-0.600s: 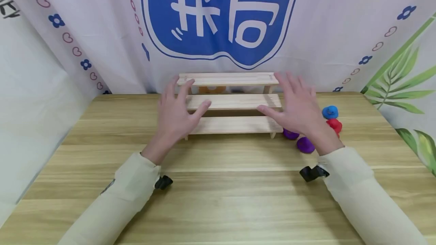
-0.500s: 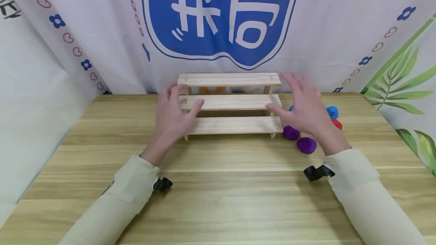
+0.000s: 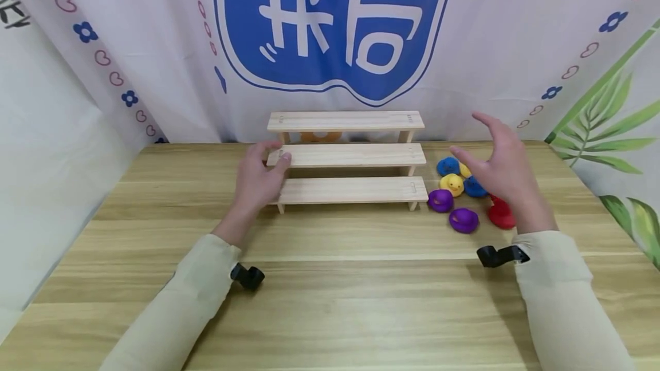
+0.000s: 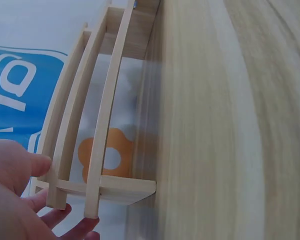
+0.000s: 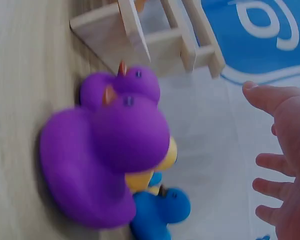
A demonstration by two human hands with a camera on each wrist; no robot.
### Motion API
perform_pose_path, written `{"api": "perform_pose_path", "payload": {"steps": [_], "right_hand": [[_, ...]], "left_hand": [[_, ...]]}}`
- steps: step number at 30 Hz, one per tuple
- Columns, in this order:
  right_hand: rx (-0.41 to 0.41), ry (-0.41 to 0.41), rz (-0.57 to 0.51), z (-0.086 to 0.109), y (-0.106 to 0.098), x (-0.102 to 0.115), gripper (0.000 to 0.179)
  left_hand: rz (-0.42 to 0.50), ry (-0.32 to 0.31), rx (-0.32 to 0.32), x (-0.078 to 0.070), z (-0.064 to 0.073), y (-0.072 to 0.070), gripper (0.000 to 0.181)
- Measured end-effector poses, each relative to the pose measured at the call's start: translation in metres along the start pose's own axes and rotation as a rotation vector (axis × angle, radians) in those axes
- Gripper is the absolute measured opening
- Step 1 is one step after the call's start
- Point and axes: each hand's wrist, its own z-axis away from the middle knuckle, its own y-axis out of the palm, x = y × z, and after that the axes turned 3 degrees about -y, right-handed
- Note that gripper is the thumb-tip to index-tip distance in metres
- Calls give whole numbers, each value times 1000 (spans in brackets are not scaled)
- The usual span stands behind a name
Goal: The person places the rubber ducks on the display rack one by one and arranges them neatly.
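A three-tier wooden display stand [image 3: 356, 190] rests at the back of the table. My left hand [image 3: 260, 179] grips its left end, with the thumb over the middle tier and the fingers at the plank ends in the left wrist view. My right hand [image 3: 507, 170] is raised to the right of the stand, fingers spread, holding nothing. Below and left of it sit several rubber ducks: a purple duck [image 3: 463, 220], another purple duck [image 3: 440, 201] near the stand's front leg, a yellow duck [image 3: 452, 185], a blue duck [image 3: 448, 166] and a red duck [image 3: 501, 214] partly behind the wrist.
The wood-grain table [image 3: 330, 302] runs back to a white curtain with a blue emblem [image 3: 335, 22]. An orange flower print [image 4: 112, 155] shows behind the stand. A leaf-patterned cloth [image 3: 613, 125] hangs at the right side.
My right hand has moved right, away from the stand, uncovering more ducks. The left hand has come down from the top tier to the middle tier's left end.
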Motion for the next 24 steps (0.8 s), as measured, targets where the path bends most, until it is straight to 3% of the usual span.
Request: {"api": "perform_pose_path", "payload": {"steps": [8,15,20,24], "right_hand": [[3,116,-89,1,-5,-29,84],[-45,271,-244,6,-15,-59,74],[-17,383,-297,9,-19,-75,70],[24,418,-307,11,-19,-88,72]], "left_hand": [[141,-74,26,5,-1,1,44],[127,-54,25,4,-2,5,43],[126,-71,13,3,-1,5,43],[126,-71,11,4,-1,5,43]]}}
